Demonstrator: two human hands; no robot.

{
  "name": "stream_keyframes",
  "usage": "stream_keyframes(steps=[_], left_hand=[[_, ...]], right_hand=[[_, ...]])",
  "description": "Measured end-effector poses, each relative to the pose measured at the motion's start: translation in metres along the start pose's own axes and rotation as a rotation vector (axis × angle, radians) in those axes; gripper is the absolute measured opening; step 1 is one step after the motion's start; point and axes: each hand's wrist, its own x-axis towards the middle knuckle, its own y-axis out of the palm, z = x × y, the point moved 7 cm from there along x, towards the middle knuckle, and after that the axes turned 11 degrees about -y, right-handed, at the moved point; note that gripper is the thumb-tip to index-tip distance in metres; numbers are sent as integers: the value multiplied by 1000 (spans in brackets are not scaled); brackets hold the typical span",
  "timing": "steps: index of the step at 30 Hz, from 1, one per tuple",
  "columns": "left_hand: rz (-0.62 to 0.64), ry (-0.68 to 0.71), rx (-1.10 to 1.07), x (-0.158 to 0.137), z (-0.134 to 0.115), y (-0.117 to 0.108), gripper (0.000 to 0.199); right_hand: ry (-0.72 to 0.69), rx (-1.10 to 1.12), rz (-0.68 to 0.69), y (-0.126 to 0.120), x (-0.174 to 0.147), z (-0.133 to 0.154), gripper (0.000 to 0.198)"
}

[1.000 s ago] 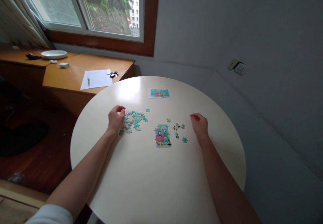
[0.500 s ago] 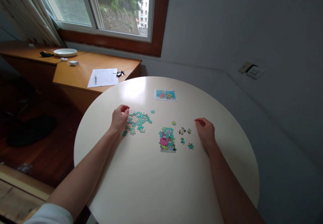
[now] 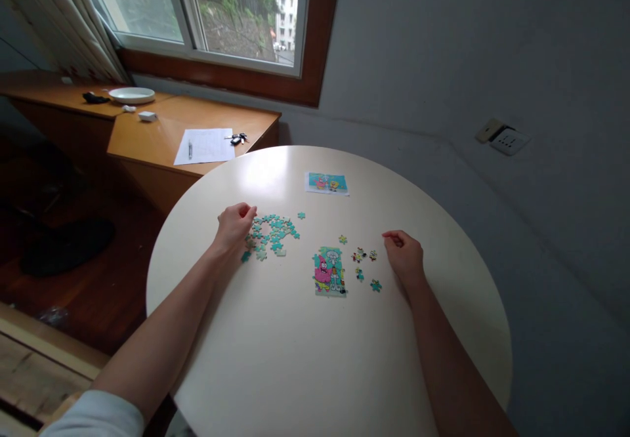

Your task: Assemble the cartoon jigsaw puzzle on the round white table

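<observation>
My left hand [image 3: 235, 223] rests at the left edge of a loose heap of teal puzzle pieces [image 3: 276, 226]. Its fingers are curled in with thumb and index finger together; what they hold, if anything, is hidden. On the right side, my right hand [image 3: 404, 253] lies on the table with its fingers drawn together and nothing visible in them. Between the hands sits a partly joined puzzle [image 3: 329, 273] with a pink starfish figure and a pale teal figure. Several separate pieces, among them a teal and yellow one [image 3: 376, 285], lie between this puzzle and my right hand.
A small printed reference picture [image 3: 327, 183] lies toward the far side of the round white table [image 3: 295, 358]. Beyond it, a wooden desk [image 3: 162, 119] carries a paper sheet [image 3: 204, 145], keys [image 3: 238, 139] and a white plate [image 3: 132, 95]. A wall socket [image 3: 509, 141] is at right.
The whole view has shifted slightly. My left hand has turned a little over the heap's edge, its fingers more curled. My right hand and the joined puzzle look unchanged.
</observation>
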Motion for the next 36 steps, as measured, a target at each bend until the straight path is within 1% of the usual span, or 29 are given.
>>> stream_keyframes(steps=[4, 13, 20, 27, 31, 36], left_hand=[[-36, -14, -3, -1, -3, -6, 33], [-77, -7, -82, -1, -4, -4, 25], [-51, 3, -195, -3, -6, -2, 19], [-35, -44, -343, -2, -5, -5, 17], [-35, -53, -376, 0, -2, -5, 16], [-13, -46, -380, 6, 6, 1, 17]], right_hand=[[17, -11, 20, 1, 0, -1, 22], [-15, -20, 26, 1, 0, 1, 23], [-18, -24, 30, 1, 0, 1, 23], [-39, -29, 32, 2, 0, 1, 24], [-27, -31, 43, 2, 0, 1, 24], [-26, -34, 51, 2, 0, 2, 22]])
